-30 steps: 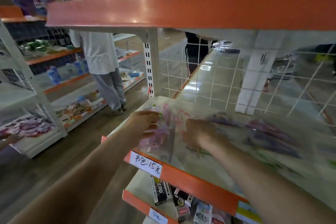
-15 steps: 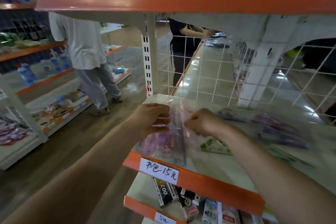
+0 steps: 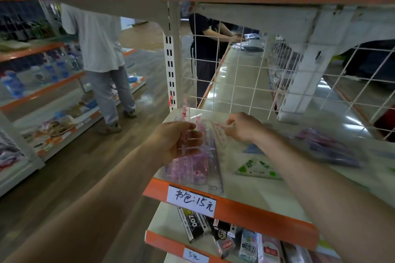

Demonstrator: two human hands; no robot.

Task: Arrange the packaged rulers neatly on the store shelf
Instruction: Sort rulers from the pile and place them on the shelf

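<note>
Presently, our left hand grips the pink packaged rulers at the front-left corner of the shelf. Our right hand pinches a neighbouring pack, evidently to gather both into one squared stack.

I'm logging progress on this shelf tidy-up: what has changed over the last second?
The left hand has lifted a pink ruler pack off the pink pile, tipping its far end upward. The right hand, earlier resting on the packs, now pinches a pink set-square pack. The green set-square pack and purple packs stayed put on the shelf.
</note>
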